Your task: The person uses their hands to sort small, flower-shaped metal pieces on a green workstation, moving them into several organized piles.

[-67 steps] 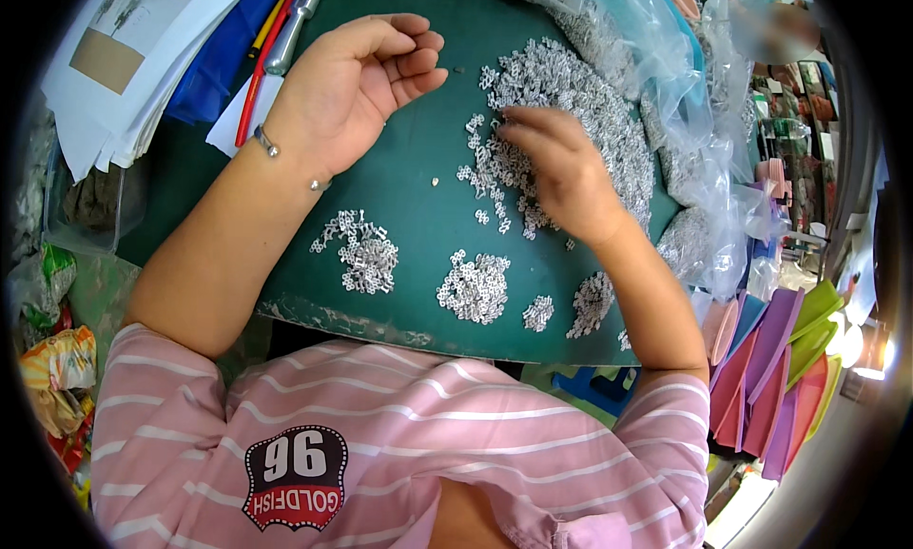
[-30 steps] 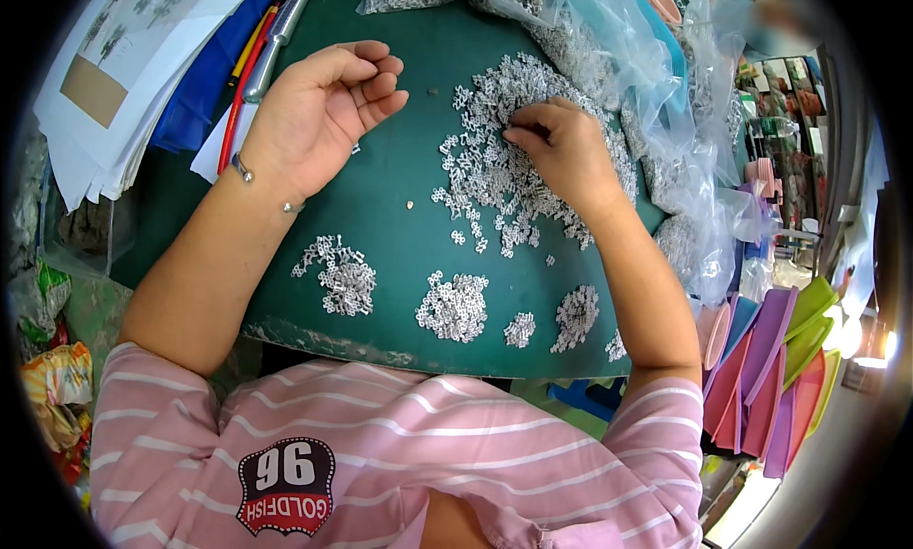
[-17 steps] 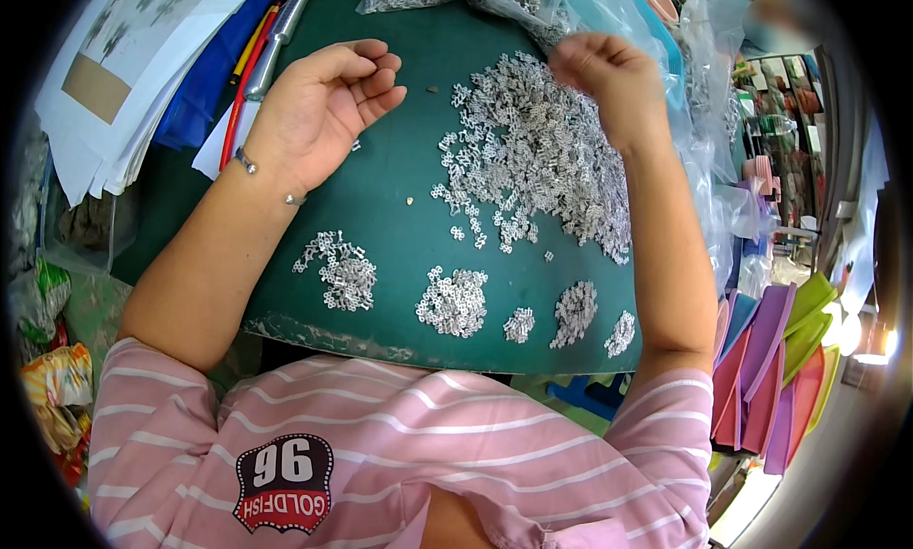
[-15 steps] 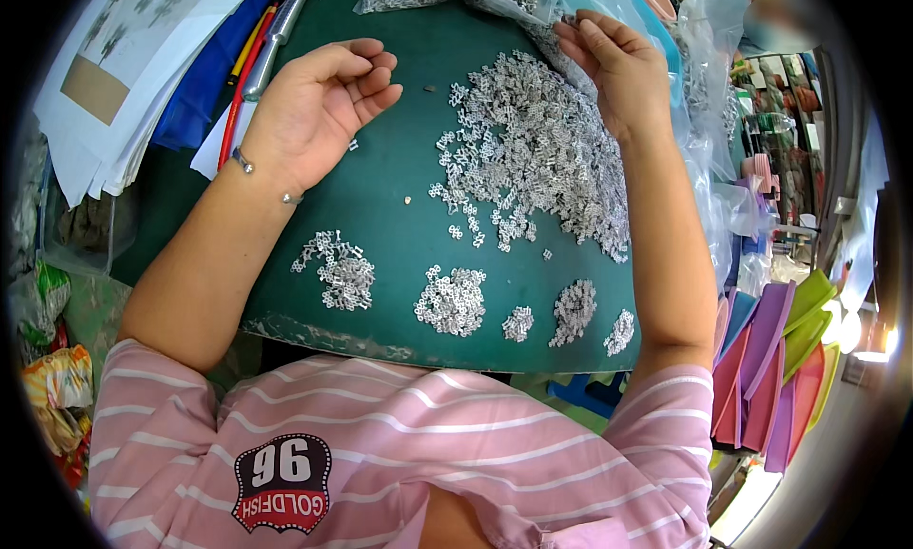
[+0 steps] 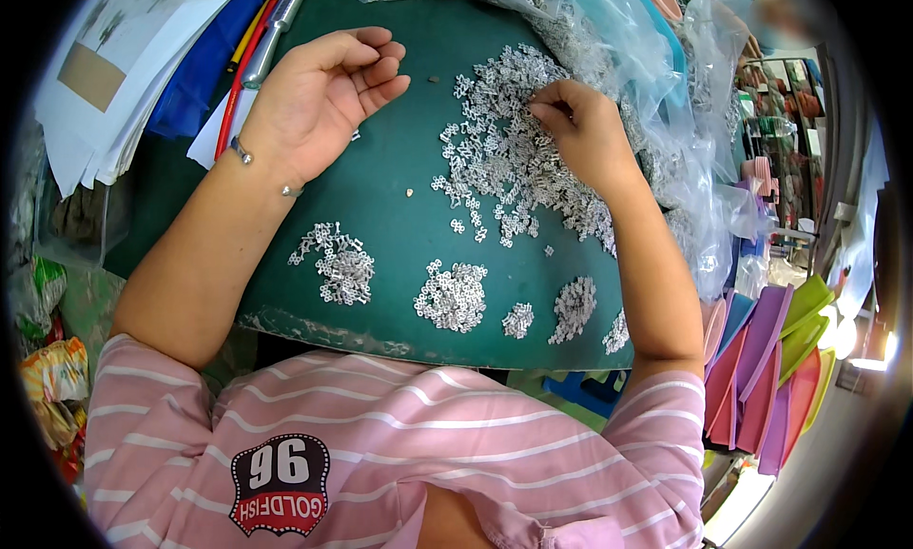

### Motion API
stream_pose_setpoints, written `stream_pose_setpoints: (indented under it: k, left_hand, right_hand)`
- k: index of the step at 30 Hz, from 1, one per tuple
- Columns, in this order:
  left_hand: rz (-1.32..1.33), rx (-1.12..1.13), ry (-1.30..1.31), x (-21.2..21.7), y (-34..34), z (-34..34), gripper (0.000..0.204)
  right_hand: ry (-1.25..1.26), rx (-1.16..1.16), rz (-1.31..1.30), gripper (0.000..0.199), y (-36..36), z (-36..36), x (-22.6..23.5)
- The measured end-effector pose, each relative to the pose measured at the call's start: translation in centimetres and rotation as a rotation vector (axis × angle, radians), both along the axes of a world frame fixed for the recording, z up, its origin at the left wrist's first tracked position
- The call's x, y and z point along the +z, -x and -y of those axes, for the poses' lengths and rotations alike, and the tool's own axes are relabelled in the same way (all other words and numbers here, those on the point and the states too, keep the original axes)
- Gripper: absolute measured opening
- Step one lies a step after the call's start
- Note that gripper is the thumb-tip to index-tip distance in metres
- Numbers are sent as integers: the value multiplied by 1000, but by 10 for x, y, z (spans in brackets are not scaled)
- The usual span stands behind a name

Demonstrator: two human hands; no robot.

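Observation:
My right hand (image 5: 585,135) is over the large heap of small silver metal pieces (image 5: 509,159), its thumb and forefinger closed in a pinch. Whatever is between those fingertips is too small to make out. Palm turned up, my left hand (image 5: 323,97) hovers above the left part of the green table (image 5: 380,197), fingers loosely curled and the palm bare. Nearer to me lie smaller sorted piles: a left pile (image 5: 344,275), a middle pile (image 5: 452,297), a tiny pile (image 5: 517,321), and a right pile (image 5: 574,309). My right forearm partly covers another pile (image 5: 616,333).
Clear plastic bags (image 5: 656,102) of similar pieces line the table's far and right sides. Papers (image 5: 143,45), a red pen (image 5: 249,83) and a tapered metal rod (image 5: 271,45) lie at the far left. Colourful plastic bins (image 5: 766,368) stand at the right.
My right hand has come down and toward me, from beside the plastic bags to over the large heap. My left hand has barely shifted.

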State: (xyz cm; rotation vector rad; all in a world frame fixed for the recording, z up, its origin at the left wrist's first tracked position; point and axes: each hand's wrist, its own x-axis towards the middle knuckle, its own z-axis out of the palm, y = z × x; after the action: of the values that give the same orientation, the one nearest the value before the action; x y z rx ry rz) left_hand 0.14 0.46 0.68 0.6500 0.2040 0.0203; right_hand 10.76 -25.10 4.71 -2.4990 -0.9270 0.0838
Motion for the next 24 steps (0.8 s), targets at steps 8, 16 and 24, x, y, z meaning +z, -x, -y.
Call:
stream_pose_setpoints:
  k: [8,16,24]
  left_hand:
    - [6,-3,2,1,2,0,18]
    - [28,-37,14,-3,0,-2,19]
    - [-8,-42,-15,-19,-5,-13,20]
  right_hand:
    - [-91,232,52,11,32,0,-8]
    - [-77,216,200,13,51,16,-4]
    - [-32,226,59,29,85,45,0]
